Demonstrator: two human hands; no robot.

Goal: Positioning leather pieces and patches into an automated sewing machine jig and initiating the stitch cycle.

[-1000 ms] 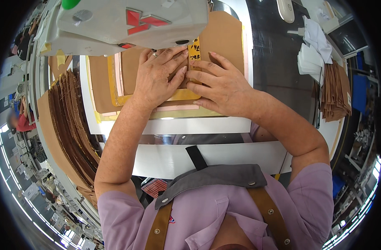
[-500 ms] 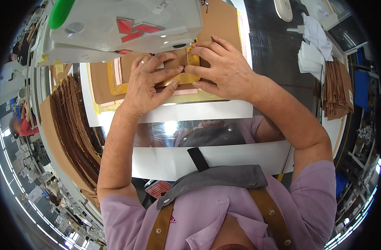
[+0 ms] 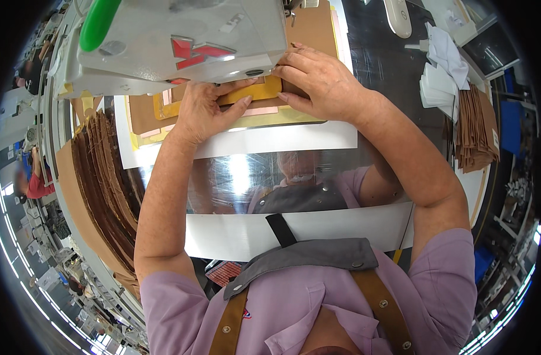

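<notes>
My left hand [image 3: 205, 110] lies over the left part of a yellow frame-shaped template [image 3: 256, 94], its thumb stretched along the near strip. Its fingers are spread, and some of them pass behind the machine head. My right hand [image 3: 326, 83] rests at the template's right end with its fingers extended, the tips partly hidden by the machine. Beneath the template is a brown sheet [image 3: 143, 115] with pink and yellow strips along its edges. All of this lies on a white board [image 3: 318, 135]. The large pale machine head [image 3: 146, 50] overhangs the work and covers its far part.
A shiny metal table [image 3: 223, 183] spreads between the board and my apron. Brown pieces [image 3: 102, 171] hang stacked at left. At right are white cloths [image 3: 445, 56] and another stack of brown pieces [image 3: 477, 127]. A green handle-like part [image 3: 99, 26] sits on the machine.
Both hands have slid away from me with the template, brown sheet and white board, further under the machine head. More of the metal table shows in front of the board.
</notes>
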